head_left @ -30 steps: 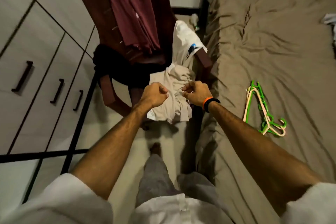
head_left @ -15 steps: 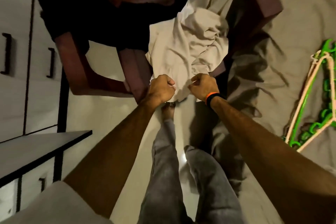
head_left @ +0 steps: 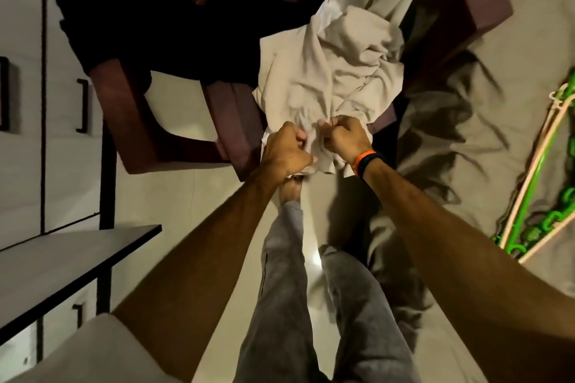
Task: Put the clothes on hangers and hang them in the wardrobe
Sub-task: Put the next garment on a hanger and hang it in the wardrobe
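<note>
Chair (head_left: 236, 121) unmoved; both hands (head_left: 317, 146) still grip beige garment (head_left: 329, 71)

Single head cam, wide-angle, pitched steeply down and forward. Close range on both forearms; floor (head_left: 186, 196) and the person's legs below, chair (head_left: 130, 121) ahead, bed (head_left: 513, 102) at right edge, wardrobe (head_left: 21, 165) at left. No second view.

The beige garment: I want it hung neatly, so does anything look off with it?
The beige garment is badly crumpled, bunched in a heap on the chair. The left hand and right hand grip its lower edge. No damage shows.
</note>
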